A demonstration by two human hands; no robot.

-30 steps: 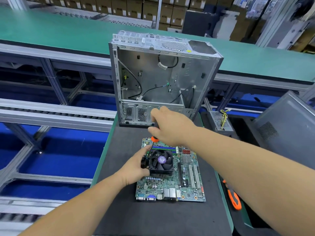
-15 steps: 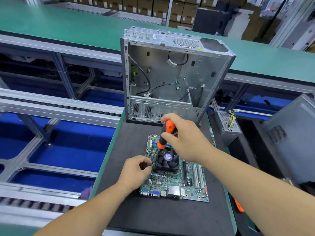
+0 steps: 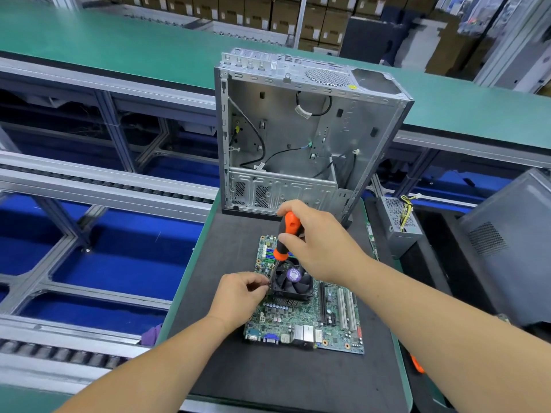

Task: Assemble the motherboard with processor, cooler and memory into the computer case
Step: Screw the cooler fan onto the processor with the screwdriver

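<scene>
Orange-handled screwdriver [image 3: 285,235] now stands steeper than half a second ago, its shaft angled down to the near-left corner of the cooler [image 3: 293,278]; a second ago my right hand [image 3: 320,245] hid all but its orange tip. The right hand has come slightly nearer since then, fingers curled round the handle, thumb laid across its lower part. My left hand [image 3: 238,296] has stayed at the cooler's left edge: thumb and forefinger drawn together at the screwdriver tip, pinching something too small for me to identify; the other fingers curl loosely. The two hands sit close, one above the other, not touching.

Motherboard [image 3: 307,320] lies flat on the dark mat [image 3: 283,380], cooler mounted on its far-left part, rear ports facing me. Computer case [image 3: 301,135] stands upright just beyond the board, open side toward me, loose cables inside. Neither board nor case has shifted on the mat. A small grey power supply [image 3: 398,226] sits to the right of the mat, and a grey case panel [image 3: 512,242] further right.
</scene>
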